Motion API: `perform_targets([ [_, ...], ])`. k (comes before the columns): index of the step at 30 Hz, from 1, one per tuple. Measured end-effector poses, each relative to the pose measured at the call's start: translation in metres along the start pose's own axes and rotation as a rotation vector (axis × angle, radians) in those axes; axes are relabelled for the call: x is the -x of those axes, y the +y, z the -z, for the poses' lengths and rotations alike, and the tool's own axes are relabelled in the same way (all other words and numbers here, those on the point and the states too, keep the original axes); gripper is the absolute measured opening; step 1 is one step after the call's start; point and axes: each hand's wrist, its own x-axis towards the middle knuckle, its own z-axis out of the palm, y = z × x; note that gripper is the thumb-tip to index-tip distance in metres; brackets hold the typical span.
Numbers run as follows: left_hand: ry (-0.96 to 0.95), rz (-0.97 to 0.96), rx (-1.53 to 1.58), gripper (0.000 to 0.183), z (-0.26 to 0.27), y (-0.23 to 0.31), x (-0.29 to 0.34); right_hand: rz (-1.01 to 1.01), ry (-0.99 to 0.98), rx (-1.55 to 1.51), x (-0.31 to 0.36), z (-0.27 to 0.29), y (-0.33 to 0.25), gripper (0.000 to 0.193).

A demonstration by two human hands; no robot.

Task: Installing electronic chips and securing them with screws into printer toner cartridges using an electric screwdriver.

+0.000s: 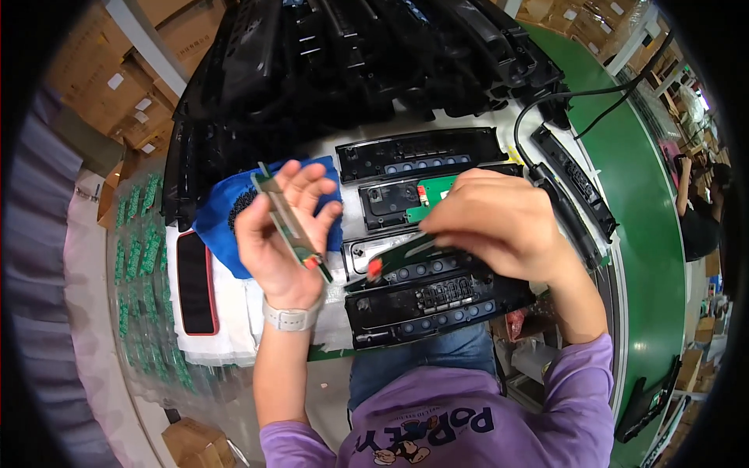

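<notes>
My left hand, palm turned up, holds a narrow green circuit board with a red connector at its lower end; it looks like more than one board lies there, but I cannot be sure. My right hand pinches another green circuit board, slightly blurred, its red connector pointing left. That board is tilted over the third of several long black plastic housings laid in a row. In the second housing sits a green board, partly hidden by my right hand. The nearest housing shows round grey buttons.
Black plastic parts are piled at the back. At left lie a phone, a blue cloth with small black pieces, and clear packaging holding green boards. A corded black tool and another housing lie at right.
</notes>
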Motion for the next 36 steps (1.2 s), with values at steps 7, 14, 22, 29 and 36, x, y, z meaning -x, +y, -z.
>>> perform_targets([
  [7, -0.144, 0.114, 0.083, 0.056, 0.003, -0.013, 0.001, -0.423, -0.246, -0.084, 0.043, -0.006, 0.025, 0.015],
  [14, -0.193, 0.186, 0.028, 0.059, 0.004, -0.030, 0.006, -0.677, -0.214, -0.202, 0.051, -0.004, 0.027, 0.015],
  [22, -0.184, 0.169, 0.008, 0.063, 0.003, -0.029, 0.003, -0.444, -0.284, -0.050, 0.056, -0.006, 0.033, 0.014],
  [29, -0.165, 0.182, -0.027, 0.062, 0.005, -0.031, 0.003, -0.377, -0.265, 0.107, 0.058, -0.007, 0.029, 0.019],
  [36, -0.162, 0.187, -0.040, 0.064, 0.005, -0.033, 0.002, -0.337, -0.273, 0.207, 0.053, -0.002, 0.023, 0.033],
])
